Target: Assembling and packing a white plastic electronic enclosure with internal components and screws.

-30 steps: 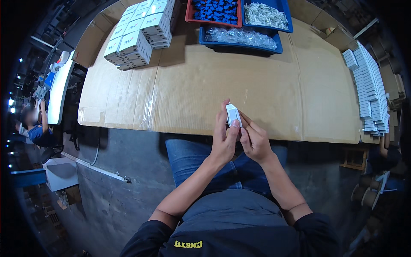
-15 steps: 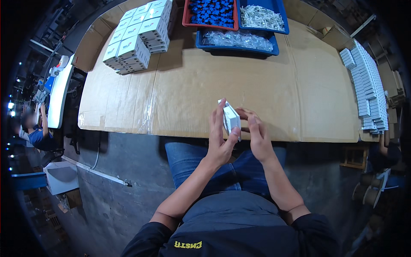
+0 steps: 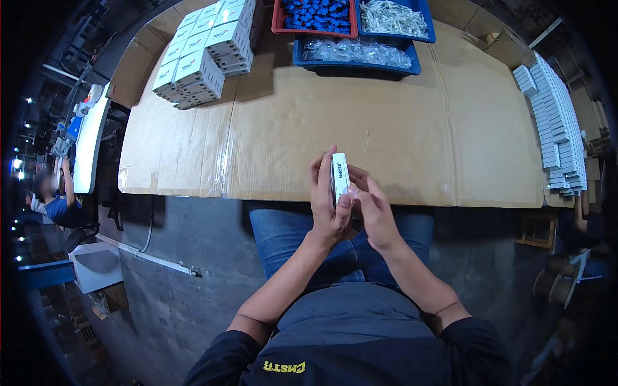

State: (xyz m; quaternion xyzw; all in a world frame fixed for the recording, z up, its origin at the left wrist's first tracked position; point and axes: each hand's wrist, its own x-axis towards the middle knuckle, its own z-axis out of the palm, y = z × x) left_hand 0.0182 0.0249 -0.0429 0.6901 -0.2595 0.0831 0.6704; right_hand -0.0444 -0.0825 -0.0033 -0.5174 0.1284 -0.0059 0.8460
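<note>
A small white box with dark print on its narrow side stands between my hands, just over the table's near edge. My left hand is closed around its left side, fingers behind and thumb at the lower end. From the right, my right hand closes on the same box, with its thumb at the lower right corner. The fingers behind the box are partly hidden.
The cardboard-covered table bears stacked white boxes at the far left. A red tray of blue parts and blue trays of pale and clear parts stand at the back. Rows of small white boxes line the right.
The white box has turned so its narrow printed side faces up. My right hand has moved left and closed in on it; its fingers were more spread before.
</note>
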